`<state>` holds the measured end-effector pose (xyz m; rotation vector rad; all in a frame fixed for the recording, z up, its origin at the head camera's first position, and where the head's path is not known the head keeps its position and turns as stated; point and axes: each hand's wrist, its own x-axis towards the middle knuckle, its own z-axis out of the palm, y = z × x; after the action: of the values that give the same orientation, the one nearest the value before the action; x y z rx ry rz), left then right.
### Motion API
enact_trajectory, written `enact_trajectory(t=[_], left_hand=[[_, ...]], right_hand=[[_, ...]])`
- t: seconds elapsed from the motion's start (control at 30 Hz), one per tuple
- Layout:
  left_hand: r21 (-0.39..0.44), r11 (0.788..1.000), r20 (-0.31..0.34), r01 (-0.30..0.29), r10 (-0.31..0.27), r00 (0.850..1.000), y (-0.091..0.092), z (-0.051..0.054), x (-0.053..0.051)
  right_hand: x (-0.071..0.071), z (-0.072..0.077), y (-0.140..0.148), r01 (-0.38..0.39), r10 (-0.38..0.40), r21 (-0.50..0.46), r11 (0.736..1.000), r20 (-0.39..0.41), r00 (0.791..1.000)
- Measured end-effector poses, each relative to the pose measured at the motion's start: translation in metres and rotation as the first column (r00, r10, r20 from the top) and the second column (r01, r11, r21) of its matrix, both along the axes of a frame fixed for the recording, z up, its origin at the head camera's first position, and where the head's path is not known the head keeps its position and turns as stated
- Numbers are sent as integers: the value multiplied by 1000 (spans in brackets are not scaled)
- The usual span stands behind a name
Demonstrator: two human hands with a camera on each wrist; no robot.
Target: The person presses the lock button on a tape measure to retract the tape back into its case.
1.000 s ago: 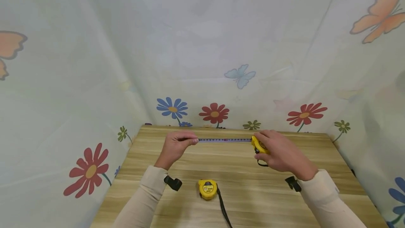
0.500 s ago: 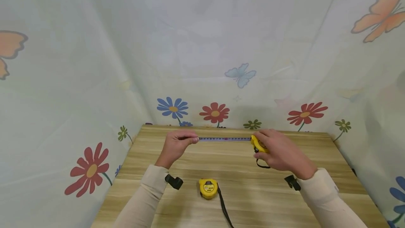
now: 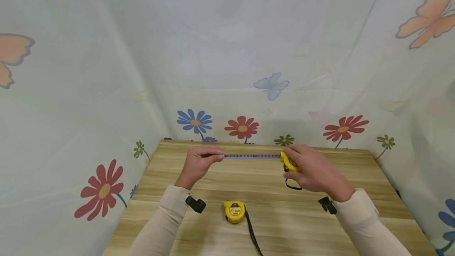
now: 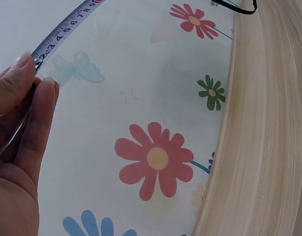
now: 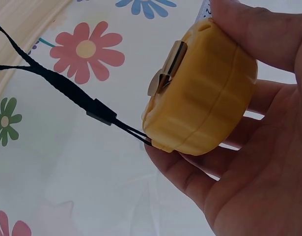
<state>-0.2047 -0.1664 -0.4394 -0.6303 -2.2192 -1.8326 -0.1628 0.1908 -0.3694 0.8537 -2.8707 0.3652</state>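
My left hand (image 3: 199, 165) pinches the free end of a tape measure's blade (image 3: 249, 156) between thumb and fingers. In the left wrist view the blade (image 4: 62, 34) shows its printed numbers running up from the fingertips. The yellow tape measure case (image 3: 289, 162) sits in my right hand (image 3: 316, 171), its fingers curled round it. Between the two hands the blade stretches straight and level. From the case (image 5: 202, 88) in the right wrist view hangs a black wrist strap (image 5: 67, 88). The pinched tip itself is hidden by the left fingers.
A second yellow tape measure (image 3: 234, 211) lies on the wooden table (image 3: 213, 192) nearer to me, its black strap (image 3: 251, 232) trailing toward the front. Behind the table and at both sides stands a white curtain (image 3: 227, 50) printed with flowers and butterflies.
My right hand with the case has moved slightly left, so the visible stretch of blade is a little shorter. The left hand stays nearly in place.
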Motion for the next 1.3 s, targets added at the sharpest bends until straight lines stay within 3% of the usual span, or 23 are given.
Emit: enact_trajectory(t=[0.73,1.3], left_hand=[[14,1000,-50,19,-19,999,3,-2,0],[-6,1000,-9,11,-11,1000,7,2,3]], right_hand=[[0,0,-5,-12,12,4,1000,-13,1000],[1,3,-8,-24,24,5,1000,-14,1000]])
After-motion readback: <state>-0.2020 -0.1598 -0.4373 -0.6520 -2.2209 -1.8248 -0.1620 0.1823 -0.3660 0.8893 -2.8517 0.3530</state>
